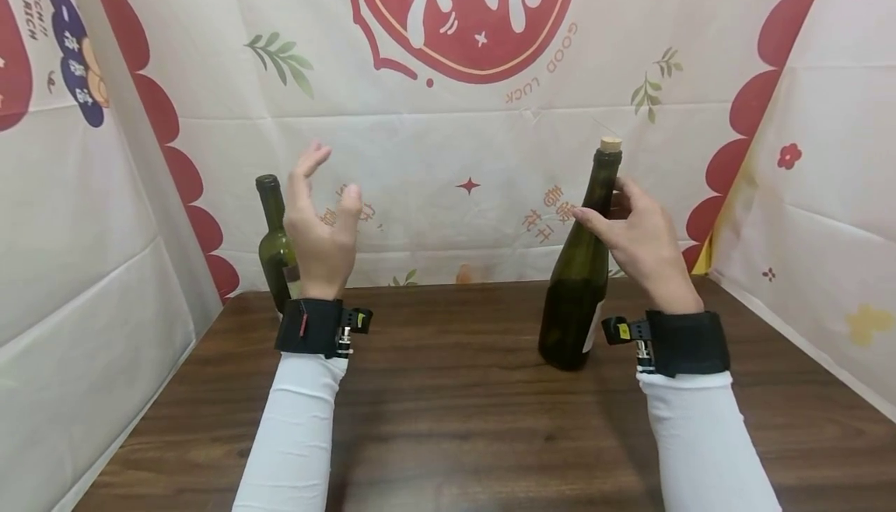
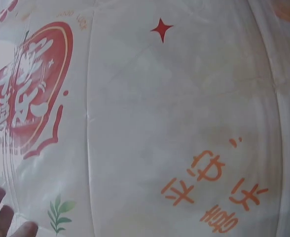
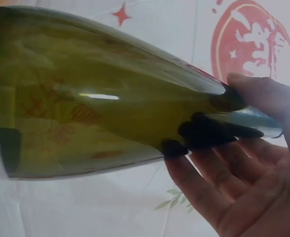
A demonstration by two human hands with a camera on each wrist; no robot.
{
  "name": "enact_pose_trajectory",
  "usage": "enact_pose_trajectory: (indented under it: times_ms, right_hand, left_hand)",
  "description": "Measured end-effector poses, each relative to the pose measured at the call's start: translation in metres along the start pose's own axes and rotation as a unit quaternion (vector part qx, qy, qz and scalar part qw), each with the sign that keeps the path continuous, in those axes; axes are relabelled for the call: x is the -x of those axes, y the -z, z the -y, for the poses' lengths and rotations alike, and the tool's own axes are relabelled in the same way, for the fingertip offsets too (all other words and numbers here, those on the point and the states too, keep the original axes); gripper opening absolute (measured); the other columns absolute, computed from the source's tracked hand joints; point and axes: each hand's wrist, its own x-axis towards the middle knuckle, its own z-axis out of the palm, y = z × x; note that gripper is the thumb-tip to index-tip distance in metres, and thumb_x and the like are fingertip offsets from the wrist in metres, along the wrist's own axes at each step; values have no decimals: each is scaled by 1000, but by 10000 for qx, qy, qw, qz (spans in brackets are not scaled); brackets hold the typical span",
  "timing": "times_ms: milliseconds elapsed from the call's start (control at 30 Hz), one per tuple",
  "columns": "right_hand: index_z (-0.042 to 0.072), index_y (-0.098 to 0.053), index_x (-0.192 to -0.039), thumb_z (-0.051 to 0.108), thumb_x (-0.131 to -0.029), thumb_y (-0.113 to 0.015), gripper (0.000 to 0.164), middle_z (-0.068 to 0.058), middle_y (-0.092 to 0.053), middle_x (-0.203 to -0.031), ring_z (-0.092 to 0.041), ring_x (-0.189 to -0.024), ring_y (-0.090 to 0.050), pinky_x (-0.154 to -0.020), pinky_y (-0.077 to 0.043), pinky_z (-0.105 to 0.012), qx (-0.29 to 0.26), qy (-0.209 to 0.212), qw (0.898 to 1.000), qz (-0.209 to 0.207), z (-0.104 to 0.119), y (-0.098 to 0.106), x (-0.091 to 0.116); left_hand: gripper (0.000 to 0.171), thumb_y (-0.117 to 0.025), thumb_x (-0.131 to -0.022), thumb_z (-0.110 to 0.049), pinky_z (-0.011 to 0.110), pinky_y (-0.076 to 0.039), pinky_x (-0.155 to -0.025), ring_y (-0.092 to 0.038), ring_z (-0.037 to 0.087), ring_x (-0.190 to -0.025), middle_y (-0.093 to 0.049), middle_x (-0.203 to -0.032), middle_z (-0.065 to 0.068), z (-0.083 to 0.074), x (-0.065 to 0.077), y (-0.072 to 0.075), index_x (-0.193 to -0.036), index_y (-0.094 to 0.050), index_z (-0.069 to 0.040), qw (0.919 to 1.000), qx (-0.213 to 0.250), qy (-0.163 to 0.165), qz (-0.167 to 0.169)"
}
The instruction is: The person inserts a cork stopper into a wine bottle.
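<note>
A dark green glass wine bottle [image 1: 577, 278] leans slightly to the right, with a cork [image 1: 610, 144] in its mouth. Around its neck my right hand [image 1: 640, 243] has its thumb on one side and fingers on the other; the right wrist view shows this grip [image 3: 253, 182] close up. Whether the base touches the table, I cannot tell. My left hand [image 1: 320, 236] is raised, fingers apart and loosely bent, holding nothing. Behind it stands a second green bottle [image 1: 271, 243] without a visible cork, partly hidden by the hand. Left fingertips [image 2: 2, 219] show at the left wrist view's corner.
Both bottles are toward the far side of a dark brown wooden table [image 1: 448, 403]. A printed white cloth [image 1: 448, 154] hangs just behind the table, and similar cloth closes off the left and right sides.
</note>
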Motion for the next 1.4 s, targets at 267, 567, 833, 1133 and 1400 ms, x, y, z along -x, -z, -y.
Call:
enact_pose_trajectory:
  times_ms: [267, 567, 833, 1133, 1400]
  right_hand:
    - [-4, -47, -152, 27, -103, -74, 64, -34, -64, -129, -45, -111, -64, -89, -52, -54, 81, 116, 9988, -464, -14, -6, -3]
    - [-4, -40, -158, 30, -104, -72, 72, -36, -59, -138, -47, -119, -61, -99, -51, -65, -33, -323, 9975, -633, -31, -6, -4]
    - [-2, -39, -159, 34, -103, -72, 75, -34, -55, -145, -49, -121, -58, -101, -49, -67, 2, -625, 9942, -872, -47, -8, -7]
    - [4, -33, -165, 37, -105, -68, 77, -33, -55, -146, -48, -121, -58, -102, -47, -70, 15, -767, 9906, -1134, -73, -14, -10]
    - [5, -26, -167, 41, -106, -65, 81, -32, -50, -150, -49, -129, -52, -105, -43, -72, 98, -949, 9902, -1017, -99, -15, -11]
  left_hand:
    - [65, -59, -88, -36, 39, -19, -125, -33, 22, -153, -48, -159, 16, 12, -7, 14, -141, -58, 2, 9941, -421, 23, -1001]
    - [70, -66, -92, -37, 36, -21, -122, -27, 9, -152, -35, -168, 3, 24, -8, 28, -153, -45, -9, 9719, -1102, 1251, -1662]
    - [76, -73, -95, -30, 38, -22, -122, -30, 16, -150, -36, -166, 7, 38, 0, 34, -159, -38, -9, 9512, -1784, 2095, -1398]
    - [80, -76, -96, -21, 42, -31, -118, -35, 25, -146, -39, -164, 10, 51, 7, 35, -162, -34, -9, 9388, -1605, 2906, -921]
    - [68, -67, -103, -14, 50, -30, -121, -40, 29, -149, -41, -165, 12, 56, 11, 36, -163, -35, -10, 9295, -1699, 3218, -609]
